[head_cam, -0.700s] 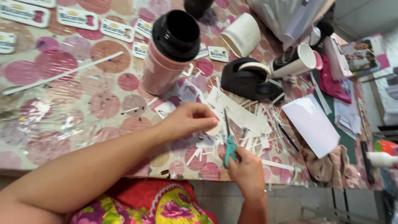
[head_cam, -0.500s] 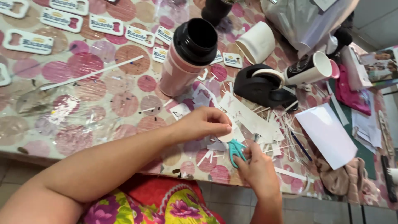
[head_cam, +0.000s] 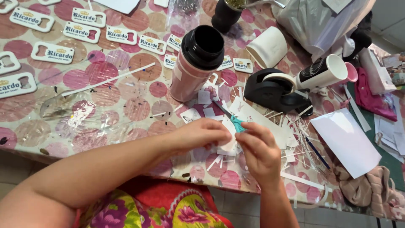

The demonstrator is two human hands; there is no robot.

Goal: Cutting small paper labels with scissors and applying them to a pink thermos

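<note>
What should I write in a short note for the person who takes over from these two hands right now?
Left hand: holds a small white paper piece at the table edge.
Right hand: fingers grip small teal-handled scissors, blades pointing away.
Around: pink flask behind the hands, black tape dispenser to the right, white sheet further right.
Done: many paper strips and offcuts lie scattered.
Left: the held piece is not yet set down.

Left hand (head_cam: 201,134) curled, fingers pinched; right hand (head_cam: 260,151) fingers closed, forearms converging.
</note>
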